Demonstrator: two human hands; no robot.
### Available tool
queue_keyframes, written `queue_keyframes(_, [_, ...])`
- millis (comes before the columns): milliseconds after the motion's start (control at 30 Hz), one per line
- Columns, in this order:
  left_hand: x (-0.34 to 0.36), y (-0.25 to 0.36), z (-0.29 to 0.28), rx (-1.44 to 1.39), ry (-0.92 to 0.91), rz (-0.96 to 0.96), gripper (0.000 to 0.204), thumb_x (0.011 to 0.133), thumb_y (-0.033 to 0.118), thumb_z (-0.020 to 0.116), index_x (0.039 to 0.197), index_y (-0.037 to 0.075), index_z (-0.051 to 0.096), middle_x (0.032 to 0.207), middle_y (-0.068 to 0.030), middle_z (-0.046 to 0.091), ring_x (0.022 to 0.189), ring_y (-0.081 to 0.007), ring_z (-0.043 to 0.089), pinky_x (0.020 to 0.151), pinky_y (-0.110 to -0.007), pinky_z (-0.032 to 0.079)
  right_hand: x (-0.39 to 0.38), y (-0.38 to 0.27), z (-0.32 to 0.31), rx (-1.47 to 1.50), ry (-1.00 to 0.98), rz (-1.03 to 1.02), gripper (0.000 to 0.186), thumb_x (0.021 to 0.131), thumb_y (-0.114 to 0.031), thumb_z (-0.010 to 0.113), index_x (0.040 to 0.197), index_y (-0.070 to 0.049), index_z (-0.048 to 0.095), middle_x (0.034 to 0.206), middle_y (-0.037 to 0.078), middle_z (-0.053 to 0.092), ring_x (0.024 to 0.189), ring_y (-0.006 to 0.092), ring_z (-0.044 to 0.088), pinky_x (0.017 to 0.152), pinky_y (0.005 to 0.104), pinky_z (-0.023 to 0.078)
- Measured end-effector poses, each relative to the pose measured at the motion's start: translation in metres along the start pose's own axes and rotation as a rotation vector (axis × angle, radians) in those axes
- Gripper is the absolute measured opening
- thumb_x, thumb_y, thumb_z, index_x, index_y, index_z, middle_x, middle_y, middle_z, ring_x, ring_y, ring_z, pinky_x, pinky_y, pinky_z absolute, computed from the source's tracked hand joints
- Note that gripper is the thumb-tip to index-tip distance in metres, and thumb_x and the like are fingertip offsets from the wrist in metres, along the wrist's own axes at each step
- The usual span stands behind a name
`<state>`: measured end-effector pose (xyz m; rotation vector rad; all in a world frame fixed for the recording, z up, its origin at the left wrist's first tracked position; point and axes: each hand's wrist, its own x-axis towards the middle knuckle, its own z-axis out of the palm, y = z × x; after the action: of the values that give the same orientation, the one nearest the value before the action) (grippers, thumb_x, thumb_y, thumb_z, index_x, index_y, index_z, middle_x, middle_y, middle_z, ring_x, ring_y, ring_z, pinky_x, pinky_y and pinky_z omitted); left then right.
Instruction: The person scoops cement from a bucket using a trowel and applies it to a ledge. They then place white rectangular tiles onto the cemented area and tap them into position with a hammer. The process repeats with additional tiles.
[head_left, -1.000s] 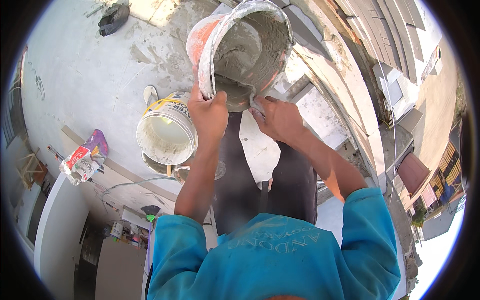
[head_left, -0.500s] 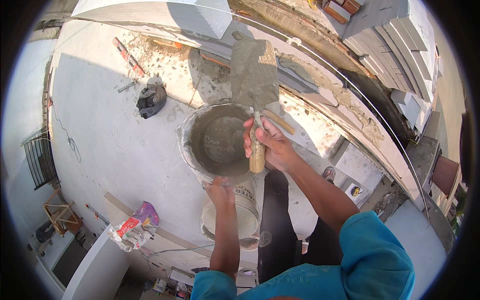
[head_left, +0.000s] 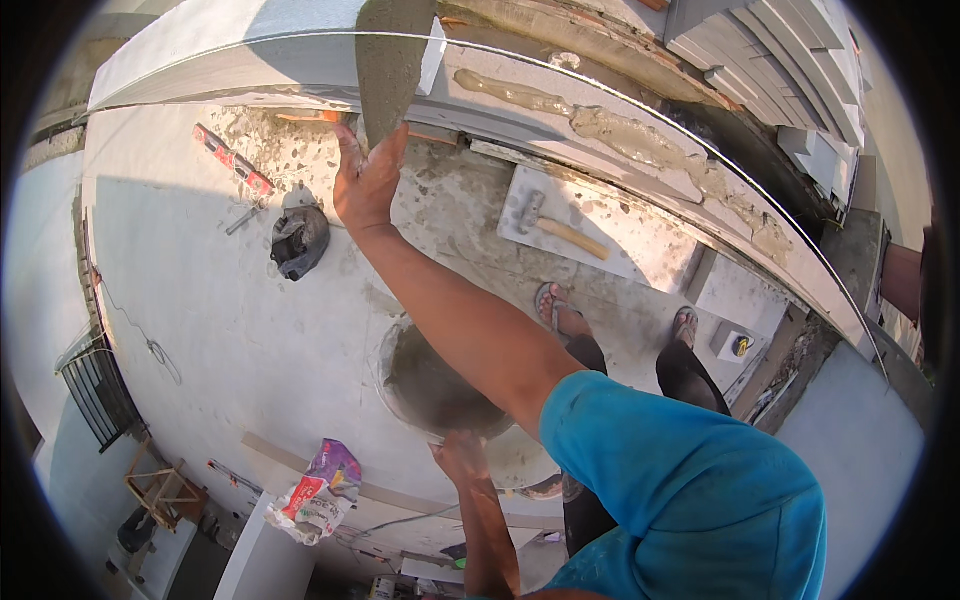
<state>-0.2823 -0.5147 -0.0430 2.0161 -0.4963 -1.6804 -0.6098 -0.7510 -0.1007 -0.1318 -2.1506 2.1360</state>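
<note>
My right hand [head_left: 368, 188] is stretched out to the far side, closed round the handle of a trowel [head_left: 390, 75]. Grey mortar coats its blade, which is tilted over the top of the low wall; the handle is hidden by my fingers. Below my right forearm stands a bucket [head_left: 384, 372] with wet mortar inside, partly covered by the arm. My left hand [head_left: 462, 458] grips the bucket's near rim. Along the wall top [head_left: 690, 190] lies a ridge of fresh mortar [head_left: 625, 138], with a taut string [head_left: 640, 95] running above it.
A hammer [head_left: 565, 232] lies on a pale block near my feet. Further left are a black plastic bag [head_left: 299, 242] and a red spirit level [head_left: 232, 160]. A torn sack [head_left: 322, 490] lies at the near left. Pale blocks [head_left: 765, 65] are stacked beyond the wall.
My right hand has carried the trowel from above the bucket forward and left to the wall top, tilting its blade. My left hand stays at the bucket rim.
</note>
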Motion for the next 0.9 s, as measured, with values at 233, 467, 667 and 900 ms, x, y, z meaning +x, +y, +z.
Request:
queue_keyframes(233, [-0.008, 0.006, 0.027, -0.032, 0.006, -0.008, 0.061, 0.078, -0.014, 0.049, 0.138, -0.004, 0.04, 0.111, -0.015, 0.055, 0.084, -0.0217, 0.06, 0.07, -0.038, 0.056, -0.075, 0.003, -0.066, 0.113, -0.253, 0.351, 0.048, 0.098, -0.026, 0.069, 0.13, 0.002, 0.047, 0.122, 0.024, 0.052, 0.109, 0.0419, 0.053, 0.098, 0.0466, 0.041])
queue_keyframes(467, [-0.017, 0.006, 0.056, 0.032, -0.105, 0.039, 0.06, 0.082, -0.013, 0.048, 0.14, -0.003, 0.039, 0.12, -0.0161, 0.057, 0.098, -0.0234, 0.064, 0.075, -0.04, 0.059, -0.025, -0.023, -0.026, -0.012, -0.032, 0.28, 0.049, 0.098, -0.031, 0.07, 0.129, 0.0, 0.049, 0.117, 0.021, 0.056, 0.108, 0.0323, 0.056, 0.095, 0.0416, 0.044])
queue_keyframes(667, [0.005, 0.015, 0.065, 0.117, -0.058, 0.135, 0.051, 0.083, -0.008, 0.053, 0.132, 0.002, 0.048, 0.107, -0.0092, 0.059, 0.087, -0.0172, 0.063, 0.073, -0.036, 0.06, -0.065, -0.069, -0.269, -0.381, -0.873, 0.349, 0.046, 0.093, -0.032, 0.075, 0.12, 0.002, 0.06, 0.112, 0.017, 0.064, 0.108, 0.0288, 0.065, 0.095, 0.0383, 0.048])
queue_keyframes(900, [-0.014, 0.023, 0.118, 0.311, -0.164, 0.395, 0.051, 0.075, -0.009, 0.057, 0.126, -0.007, 0.059, 0.102, -0.007, 0.066, 0.081, -0.0122, 0.059, 0.074, -0.024, 0.047, 0.024, -0.072, -0.346, -1.421, -1.516, -0.14, 0.04, 0.096, -0.037, 0.062, 0.126, -0.01, 0.064, 0.101, 0.012, 0.068, 0.091, 0.0331, 0.072, 0.076, 0.0443, 0.059])
